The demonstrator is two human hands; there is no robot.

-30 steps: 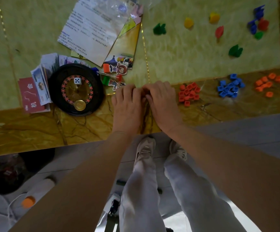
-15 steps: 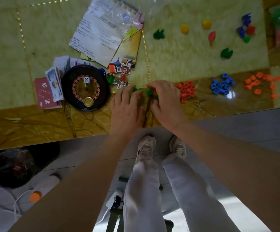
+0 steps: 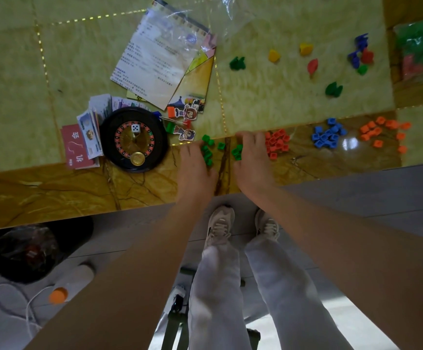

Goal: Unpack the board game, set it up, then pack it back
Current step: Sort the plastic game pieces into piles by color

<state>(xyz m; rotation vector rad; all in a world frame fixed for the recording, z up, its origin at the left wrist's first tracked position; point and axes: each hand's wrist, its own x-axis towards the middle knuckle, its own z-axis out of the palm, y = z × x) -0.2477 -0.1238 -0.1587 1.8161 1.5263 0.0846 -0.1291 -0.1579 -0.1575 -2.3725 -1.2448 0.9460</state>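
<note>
- Left hand and right hand have drawn apart, baring the brown marble table edge between them.
- Both lie flat, fingers loosely spread, gripping nothing.
- Small green hollow plastic cubes sit scattered there, touching both hands.

Logged four cube piles: green cubes, red cubes, blue cubes, orange cubes. Roulette wheel black, ring of red and black pockets, gold hub (die white, black pips). Card red, white characters. Table pale green marbling, brown veined border, dotted gold seams
</note>
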